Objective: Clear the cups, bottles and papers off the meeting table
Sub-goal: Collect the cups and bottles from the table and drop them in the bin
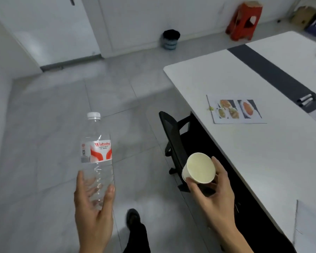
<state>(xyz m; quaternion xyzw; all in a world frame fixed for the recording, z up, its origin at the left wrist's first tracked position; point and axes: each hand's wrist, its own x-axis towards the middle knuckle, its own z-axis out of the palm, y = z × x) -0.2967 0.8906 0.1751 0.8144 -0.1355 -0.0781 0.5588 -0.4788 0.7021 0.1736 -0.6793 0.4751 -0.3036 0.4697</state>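
Plastic bottle (97, 161), capped and upright, is clasped low down by the curled fingers of the left hand (92, 212). A paper cup (200, 168), tipped sideways, is pinched by the right hand (215, 196). Both are held well short of the bin (171, 40), the right hand judged nearer. A printed sheet (235, 110) lies on the table (263, 161), right of the bin. Whether the cups are stacked cannot be told.

I'm watching a clear plastic bottle (97, 161) with a white cap and red-and-white label standing nearly upright well left of the meeting table (263, 161), the left hand (93, 212) gripping its lower part. A white paper cup (199, 168) is tilting, cream round end towards me, just off the table's left edge, the right hand (217, 196) holding it. A sheet of paper (235, 110) printed with food photos is lying flat on the table.
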